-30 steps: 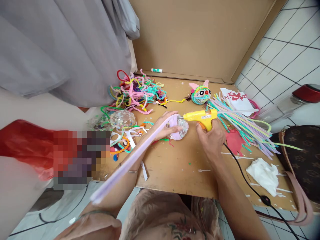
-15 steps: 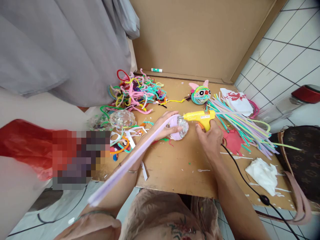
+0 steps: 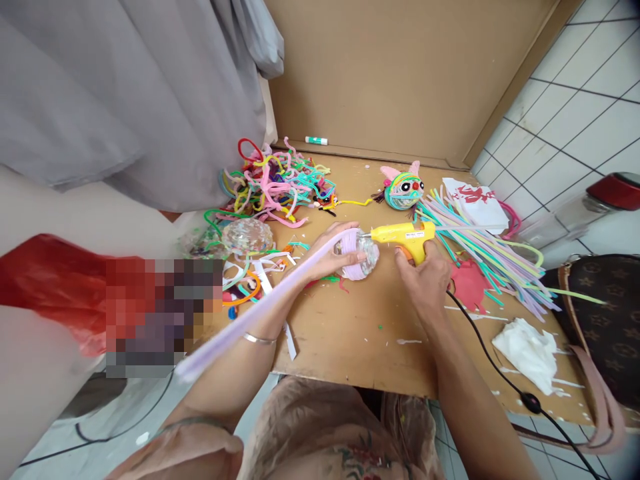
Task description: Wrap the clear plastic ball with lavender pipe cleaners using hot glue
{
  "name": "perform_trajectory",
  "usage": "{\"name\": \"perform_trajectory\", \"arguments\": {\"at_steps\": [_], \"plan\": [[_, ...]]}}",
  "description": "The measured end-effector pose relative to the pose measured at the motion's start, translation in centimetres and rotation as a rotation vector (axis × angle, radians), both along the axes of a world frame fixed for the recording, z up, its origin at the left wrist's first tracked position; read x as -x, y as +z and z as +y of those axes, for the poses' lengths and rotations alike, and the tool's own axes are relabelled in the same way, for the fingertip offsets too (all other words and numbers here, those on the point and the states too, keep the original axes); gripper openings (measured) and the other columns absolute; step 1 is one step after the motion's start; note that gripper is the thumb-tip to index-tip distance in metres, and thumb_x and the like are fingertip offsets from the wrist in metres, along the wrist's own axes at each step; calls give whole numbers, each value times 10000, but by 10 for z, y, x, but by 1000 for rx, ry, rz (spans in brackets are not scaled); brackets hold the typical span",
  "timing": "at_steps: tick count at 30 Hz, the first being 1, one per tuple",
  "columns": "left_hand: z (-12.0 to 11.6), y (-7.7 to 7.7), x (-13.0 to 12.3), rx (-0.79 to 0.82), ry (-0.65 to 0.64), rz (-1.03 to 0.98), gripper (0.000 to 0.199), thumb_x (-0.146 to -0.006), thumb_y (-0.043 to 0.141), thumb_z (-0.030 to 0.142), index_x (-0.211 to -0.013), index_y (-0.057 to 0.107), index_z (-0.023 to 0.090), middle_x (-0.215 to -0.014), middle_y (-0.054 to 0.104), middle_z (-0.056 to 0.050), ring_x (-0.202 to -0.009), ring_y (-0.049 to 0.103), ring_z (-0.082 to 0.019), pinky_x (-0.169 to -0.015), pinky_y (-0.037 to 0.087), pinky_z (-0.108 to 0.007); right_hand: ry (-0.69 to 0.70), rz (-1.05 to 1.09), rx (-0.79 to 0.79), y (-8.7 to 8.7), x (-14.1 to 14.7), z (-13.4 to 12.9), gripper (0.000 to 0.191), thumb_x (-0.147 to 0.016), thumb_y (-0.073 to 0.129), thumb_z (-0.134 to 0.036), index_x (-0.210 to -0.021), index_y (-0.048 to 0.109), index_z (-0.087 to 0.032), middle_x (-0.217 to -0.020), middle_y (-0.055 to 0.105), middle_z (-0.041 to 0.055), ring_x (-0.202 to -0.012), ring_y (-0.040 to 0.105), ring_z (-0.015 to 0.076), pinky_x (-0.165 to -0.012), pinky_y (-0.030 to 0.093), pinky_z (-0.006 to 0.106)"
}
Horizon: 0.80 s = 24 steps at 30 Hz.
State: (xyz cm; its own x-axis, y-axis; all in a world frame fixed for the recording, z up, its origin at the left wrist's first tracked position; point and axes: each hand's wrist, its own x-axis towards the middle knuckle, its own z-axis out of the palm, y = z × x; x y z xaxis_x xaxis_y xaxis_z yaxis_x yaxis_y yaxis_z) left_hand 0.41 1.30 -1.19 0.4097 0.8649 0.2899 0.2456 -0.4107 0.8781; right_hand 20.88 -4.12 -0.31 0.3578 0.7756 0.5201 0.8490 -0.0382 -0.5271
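My left hand point(image 3: 327, 257) is closed on a clear plastic ball point(image 3: 369, 259), partly wrapped in lilac pipe cleaner. A long lilac strand point(image 3: 240, 323) trails from the ball over my left forearm toward the lower left. In my right hand point(image 3: 425, 273) is a yellow glue gun point(image 3: 404, 235), its nozzle at the upper part of the ball, beside the wrapped band. A glue stick projects from the gun's rear. Whether glue is coming out is too small to tell.
A tangled pipe cleaner pile point(image 3: 280, 183), another clear ball point(image 3: 247, 236) and a finished animal-faced ball point(image 3: 404, 190) lie on the table point(image 3: 350, 347). Straight pipe cleaners point(image 3: 490, 250), crumpled tissue point(image 3: 527, 353) and a brown bag point(image 3: 603, 313) are at right. The gun's black cord point(image 3: 483, 347) runs lower right.
The view has shifted slightly. The free end of the lilac strand has risen a little. Both hands keep their holds on the ball and the glue gun.
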Motion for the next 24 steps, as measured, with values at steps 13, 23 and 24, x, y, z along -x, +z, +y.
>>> {"name": "perform_trajectory", "arguments": {"at_steps": [13, 23, 24], "plan": [[0, -1, 0, 6, 4, 4, 720, -732, 739, 475, -1359, 516, 201, -1403, 515, -138, -1305, 497, -308, -1119, 383, -466, 16, -9, -22, -3, -2, 2, 251, -725, 552, -461, -702, 422, -248, -625, 500, -9, -580, 440, 179, -570, 317, 301], [-4, 4, -1, 27, -20, -38, 694, -731, 740, 420, -1339, 497, 191, -1378, 534, -111, -1268, 524, -288, -1098, 407, -423, 13, 40, 20, 2, 1, 1, 282, -694, 557, -472, -685, 377, -255, -599, 451, -24, -568, 408, 170, -581, 291, 304], [-3, 4, -1, 29, -18, -44, 695, -726, 742, 423, -1333, 495, 190, -1360, 545, -108, -1256, 530, -286, -1088, 415, -417, 8, 41, 21, 3, 2, 0, 282, -692, 557, -470, -682, 374, -255, -603, 450, -24, -567, 402, 169, -582, 285, 304]]}}
